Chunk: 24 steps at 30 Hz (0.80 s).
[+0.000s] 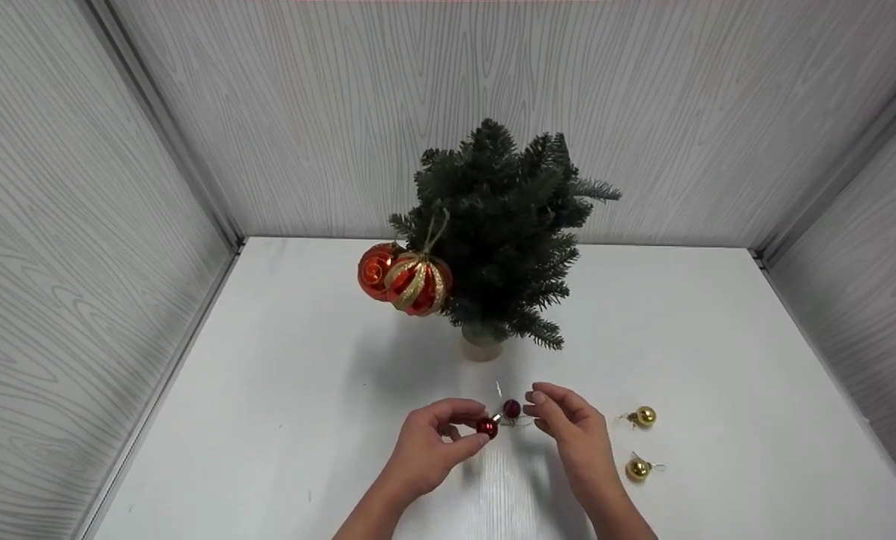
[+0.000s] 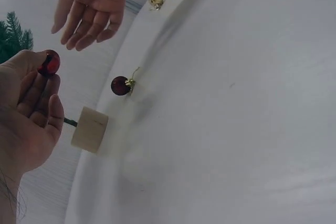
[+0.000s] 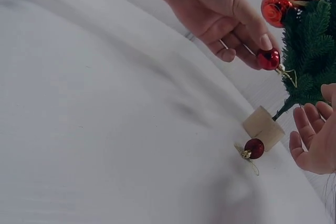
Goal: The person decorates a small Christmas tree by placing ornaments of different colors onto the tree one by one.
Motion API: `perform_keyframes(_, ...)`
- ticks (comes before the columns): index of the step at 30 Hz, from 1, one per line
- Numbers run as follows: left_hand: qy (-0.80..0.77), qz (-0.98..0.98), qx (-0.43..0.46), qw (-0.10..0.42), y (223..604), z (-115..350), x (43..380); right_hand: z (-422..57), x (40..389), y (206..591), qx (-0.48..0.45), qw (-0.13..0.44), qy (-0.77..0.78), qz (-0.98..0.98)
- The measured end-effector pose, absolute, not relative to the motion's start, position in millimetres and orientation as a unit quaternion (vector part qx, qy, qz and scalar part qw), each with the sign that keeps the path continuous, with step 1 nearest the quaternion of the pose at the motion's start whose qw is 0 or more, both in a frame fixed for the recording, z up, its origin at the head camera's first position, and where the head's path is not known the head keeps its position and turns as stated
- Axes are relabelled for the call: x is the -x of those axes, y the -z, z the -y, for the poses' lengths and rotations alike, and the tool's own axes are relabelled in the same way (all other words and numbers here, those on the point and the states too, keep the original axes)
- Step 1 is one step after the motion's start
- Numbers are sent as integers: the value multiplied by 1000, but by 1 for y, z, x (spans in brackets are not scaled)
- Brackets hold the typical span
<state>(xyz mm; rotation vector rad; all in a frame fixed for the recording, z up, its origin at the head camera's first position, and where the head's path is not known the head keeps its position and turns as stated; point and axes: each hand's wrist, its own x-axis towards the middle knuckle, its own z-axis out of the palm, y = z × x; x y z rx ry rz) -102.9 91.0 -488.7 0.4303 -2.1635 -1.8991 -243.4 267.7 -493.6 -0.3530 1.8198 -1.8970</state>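
Note:
My left hand (image 1: 434, 442) pinches a small shiny red bauble (image 1: 486, 427) between thumb and fingers, above the white table. A gold cap and a loop of string (image 3: 290, 77) stick out from it towards my right hand (image 1: 571, 427). The right hand is beside the bauble, apart from it, its fingers loosely bent and holding nothing that shows. On the table below lies a second, dark red bauble (image 2: 121, 85), close to the wooden base (image 2: 90, 129) of a small green Christmas tree (image 1: 492, 217).
Two large red baubles, one with gold stripes (image 1: 420, 285) and one with a swirl (image 1: 375, 271), hang on the tree's left side. Two small gold baubles, one farther back (image 1: 645, 416) and one nearer (image 1: 637, 470), lie right of my right hand. Pale wood-grain panels (image 1: 305, 112) surround the table.

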Motion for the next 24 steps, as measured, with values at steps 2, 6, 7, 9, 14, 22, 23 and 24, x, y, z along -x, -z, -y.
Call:
perform_keyframes(2, 652, 736, -138, 120, 486, -91, 103, -267, 244, 494, 125, 258, 700, -654)
perform_keyframes(6, 658, 731, -122, 129, 481, -93, 102, -265, 243, 494, 123, 289, 708, -633)
perform_keyframes(7, 661, 729, -119, 130, 480, -93, 102, -265, 243, 494, 123, 296, 710, -627)
perform_keyframes(9, 663, 728, -115, 130, 478, -93, 102, -264, 243, 493, 123, 309, 713, -617)
perform_keyframes(14, 666, 727, -108, 127, 477, -94, 102, -266, 242, 491, 124, 334, 724, -590)
perform_keyframes(22, 670, 725, -102, 123, 478, -95, 100, -266, 241, 489, 130, 344, 738, -566)
perform_keyframes(23, 670, 725, -101, 122, 478, -95, 100, -266, 241, 489, 130, 344, 740, -564)
perform_keyframes(24, 670, 725, -100, 123, 479, -95, 100, -266, 240, 489, 130, 343, 741, -563)
